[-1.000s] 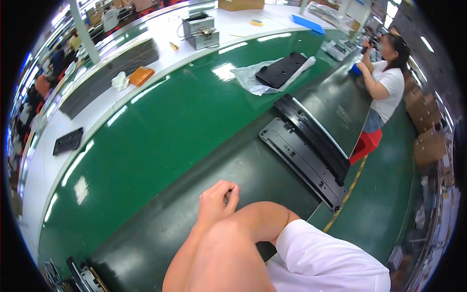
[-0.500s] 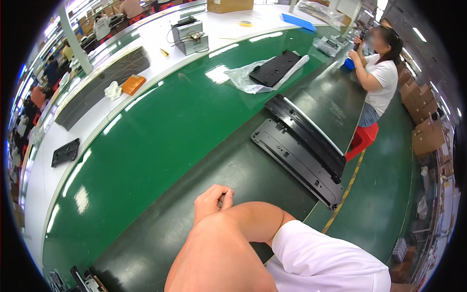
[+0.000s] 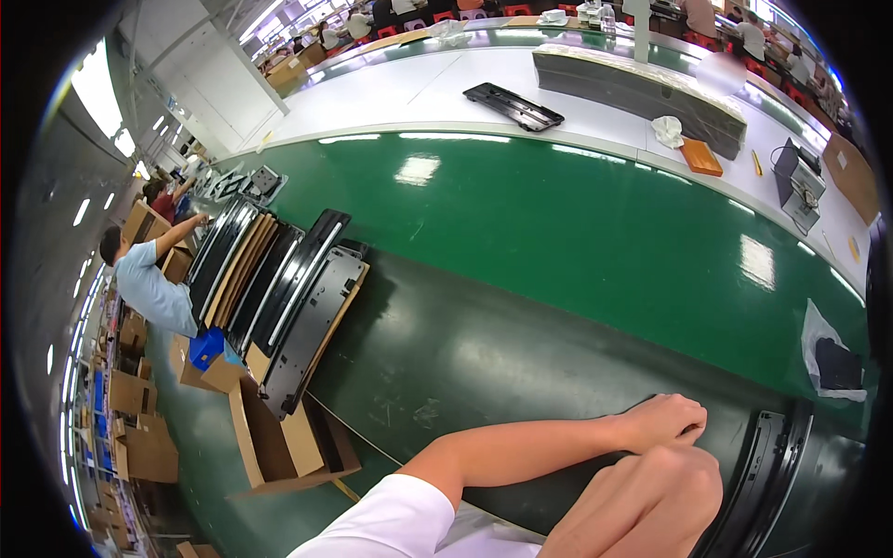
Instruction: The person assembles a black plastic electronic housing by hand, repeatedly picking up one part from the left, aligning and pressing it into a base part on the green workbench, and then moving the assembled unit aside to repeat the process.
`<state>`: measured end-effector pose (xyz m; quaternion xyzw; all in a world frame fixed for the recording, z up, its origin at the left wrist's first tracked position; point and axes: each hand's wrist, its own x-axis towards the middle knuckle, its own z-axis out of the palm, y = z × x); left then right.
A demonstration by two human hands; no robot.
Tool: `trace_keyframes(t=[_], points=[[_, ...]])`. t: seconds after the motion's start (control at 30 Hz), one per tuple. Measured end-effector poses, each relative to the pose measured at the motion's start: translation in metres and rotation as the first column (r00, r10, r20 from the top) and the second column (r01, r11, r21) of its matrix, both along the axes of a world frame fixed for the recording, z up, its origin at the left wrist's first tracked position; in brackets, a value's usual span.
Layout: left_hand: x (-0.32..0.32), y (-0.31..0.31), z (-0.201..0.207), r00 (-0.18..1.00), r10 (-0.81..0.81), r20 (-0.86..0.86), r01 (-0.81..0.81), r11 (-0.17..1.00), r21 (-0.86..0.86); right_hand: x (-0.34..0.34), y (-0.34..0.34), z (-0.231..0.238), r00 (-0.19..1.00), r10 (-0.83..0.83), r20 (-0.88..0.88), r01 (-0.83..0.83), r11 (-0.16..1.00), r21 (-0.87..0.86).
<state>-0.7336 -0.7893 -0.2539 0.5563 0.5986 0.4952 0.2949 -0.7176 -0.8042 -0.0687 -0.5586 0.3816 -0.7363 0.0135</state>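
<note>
My left forearm stretches from a white sleeve across the dark bench mat. At its end my left hand rests low over the mat, fingers curled in, with nothing visible in them. My right forearm crosses in front, bent at its rounded end; the fingers of that hand are hidden. Just right of my arms lie long black panels, apart from the left hand. Away to the left stands a row of similar black panels with brown cardboard sheets among them.
An open cardboard box stands below the panel row, beside a person in light blue. Beyond the green surface, a white counter carries a black frame, an orange block and a grey device.
The view has swung to the left, bringing in the panel row and the person in light blue. The nearby panels now show at the right edge. My arms stay crossed low over the bench.
</note>
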Motion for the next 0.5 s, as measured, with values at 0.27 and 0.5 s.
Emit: trace_keyframes(t=[0.27, 0.5], points=[[-0.007, 0.009, 0.003, 1.0, 0.0, -0.007, 0.001, 1.0, 0.029, 0.008, 0.013, -0.004, 0.987, -0.141, 0.078, 0.142, 0.99, -0.006], [-0.005, 0.011, 0.002, 0.999, -0.019, -0.049, 0.021, 0.999, 0.038, 0.009, 0.023, 0.025, 0.974, -0.22, 0.053, 0.208, 0.962, 0.176]])
